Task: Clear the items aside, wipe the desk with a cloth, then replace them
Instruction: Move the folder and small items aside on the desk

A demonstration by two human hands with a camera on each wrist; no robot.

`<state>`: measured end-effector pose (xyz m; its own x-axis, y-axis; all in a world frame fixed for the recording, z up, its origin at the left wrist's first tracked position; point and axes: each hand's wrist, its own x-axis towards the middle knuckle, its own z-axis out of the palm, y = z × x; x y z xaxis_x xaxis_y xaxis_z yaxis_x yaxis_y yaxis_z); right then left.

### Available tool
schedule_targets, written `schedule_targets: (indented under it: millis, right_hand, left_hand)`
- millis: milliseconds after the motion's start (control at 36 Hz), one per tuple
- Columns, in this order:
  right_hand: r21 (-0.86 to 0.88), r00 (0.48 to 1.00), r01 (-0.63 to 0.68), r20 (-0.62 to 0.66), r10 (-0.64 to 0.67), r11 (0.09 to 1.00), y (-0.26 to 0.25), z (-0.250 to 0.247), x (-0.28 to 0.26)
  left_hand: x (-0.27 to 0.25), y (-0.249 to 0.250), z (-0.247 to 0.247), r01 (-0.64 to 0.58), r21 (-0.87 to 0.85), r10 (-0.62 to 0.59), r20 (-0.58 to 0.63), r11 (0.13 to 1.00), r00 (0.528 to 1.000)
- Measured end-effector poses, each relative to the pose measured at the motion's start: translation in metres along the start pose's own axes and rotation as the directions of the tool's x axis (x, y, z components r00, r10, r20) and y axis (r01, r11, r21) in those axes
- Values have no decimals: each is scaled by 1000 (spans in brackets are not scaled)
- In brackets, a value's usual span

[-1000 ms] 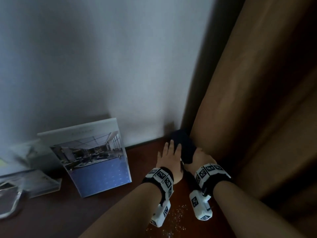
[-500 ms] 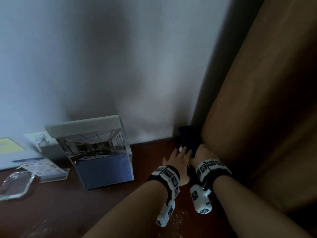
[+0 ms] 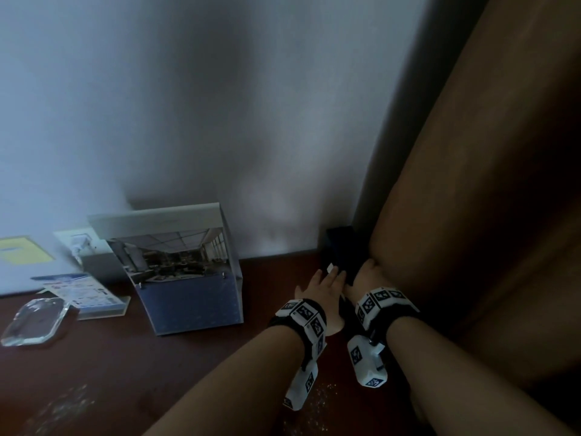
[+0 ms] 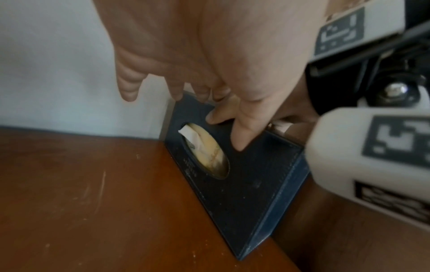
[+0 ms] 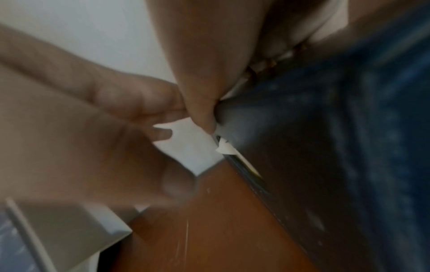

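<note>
A dark blue tissue box (image 3: pixel 337 247) stands on its side in the desk's back right corner, against the wall and curtain. Its oval opening (image 4: pixel 204 150) faces left and shows white tissue. My left hand (image 3: pixel 323 284) holds the box's upper edge, fingers over the top and thumb (image 4: pixel 246 128) on the face. My right hand (image 3: pixel 364 275) grips the box from the curtain side, its thumb (image 5: pixel 200 103) pressing the top edge of the box (image 5: pixel 302 147). Its other fingers are hidden.
A brown curtain (image 3: pixel 487 215) hangs close on the right. On the brown desk (image 3: pixel 125 372) stand an acrylic photo display (image 3: pixel 185 272), a leaflet holder (image 3: pixel 81 291) and a glass block (image 3: pixel 34 322). A wall socket (image 3: pixel 78 243) sits behind. Crumbs (image 3: pixel 320 401) lie near my wrists.
My left hand has shifted from lying flat beside the box to holding its top edge. The right hand stays on the box. The head view has swung slightly left.
</note>
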<state>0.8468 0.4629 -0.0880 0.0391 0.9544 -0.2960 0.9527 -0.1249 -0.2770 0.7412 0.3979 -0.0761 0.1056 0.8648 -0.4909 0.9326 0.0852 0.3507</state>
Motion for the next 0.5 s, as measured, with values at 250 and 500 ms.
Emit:
schedule_targets:
  millis: [250,500]
  right_hand:
    - [-287,965,233,-48,-257,929,-26,-6,-32]
    - [-256,917,348,-104,-384,902,-88,-38,-70]
  left_hand:
    - [-16,-20,-19,25,29,-20,-160,999,987]
    - [-62,-47,-62,67,145,-16,-325,987,946]
